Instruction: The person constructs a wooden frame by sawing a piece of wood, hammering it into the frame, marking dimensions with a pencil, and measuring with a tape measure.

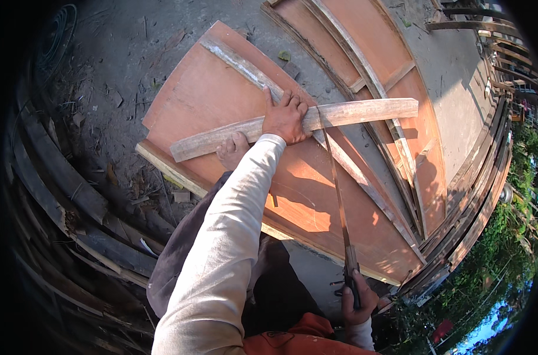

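A weathered wooden plank lies across a reddish-brown plywood panel with battens fixed to it. My left hand grips the plank near its middle and presses it down over a batten. One bare foot rests on the plank's left part. My right hand is closed round the dark handle of a handsaw. The long thin blade reaches up to the plank, and its far end crosses the plank just right of my left hand.
Another framed plywood panel lies at the far right on the concrete ground. Long boards are stacked along the left and the right. Wood scraps and litter are scattered at the left. Green plants grow beyond the right stack.
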`<state>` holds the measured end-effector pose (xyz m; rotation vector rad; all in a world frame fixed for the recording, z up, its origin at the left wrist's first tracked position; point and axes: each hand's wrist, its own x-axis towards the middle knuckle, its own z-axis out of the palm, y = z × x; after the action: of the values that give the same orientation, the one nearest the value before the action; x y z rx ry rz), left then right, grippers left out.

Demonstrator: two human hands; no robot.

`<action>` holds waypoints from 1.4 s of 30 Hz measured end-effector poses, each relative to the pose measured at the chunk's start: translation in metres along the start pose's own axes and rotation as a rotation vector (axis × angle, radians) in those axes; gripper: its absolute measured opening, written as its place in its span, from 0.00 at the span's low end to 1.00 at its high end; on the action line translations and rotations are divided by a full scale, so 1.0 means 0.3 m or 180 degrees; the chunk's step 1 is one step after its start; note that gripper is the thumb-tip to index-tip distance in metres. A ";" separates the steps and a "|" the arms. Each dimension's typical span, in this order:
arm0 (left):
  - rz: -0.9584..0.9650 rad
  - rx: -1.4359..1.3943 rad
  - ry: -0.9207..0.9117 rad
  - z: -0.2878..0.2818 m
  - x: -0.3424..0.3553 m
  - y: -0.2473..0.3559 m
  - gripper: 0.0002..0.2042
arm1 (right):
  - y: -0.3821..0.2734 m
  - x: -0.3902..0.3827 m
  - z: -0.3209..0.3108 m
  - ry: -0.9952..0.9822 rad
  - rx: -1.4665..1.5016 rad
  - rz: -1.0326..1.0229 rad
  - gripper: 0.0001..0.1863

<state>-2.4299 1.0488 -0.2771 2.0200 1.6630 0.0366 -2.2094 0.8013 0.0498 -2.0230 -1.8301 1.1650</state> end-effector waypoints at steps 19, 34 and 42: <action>-0.0011 -0.0047 -0.0031 0.035 -0.038 0.034 0.37 | 0.089 0.453 0.197 0.0163 -0.0002 -0.0085 0.21; -0.0013 -0.0233 -0.0016 0.148 -0.067 0.090 0.36 | 0.160 0.522 0.260 0.0342 0.0330 -0.0458 0.24; -0.0010 0.0015 0.0052 0.004 0.015 0.032 0.35 | -0.041 0.035 -0.033 0.0027 -0.0062 0.0043 0.22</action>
<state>-2.4196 1.0514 -0.2758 2.0258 1.6776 0.0483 -2.2130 0.8172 0.0596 -2.0509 -1.8337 1.1448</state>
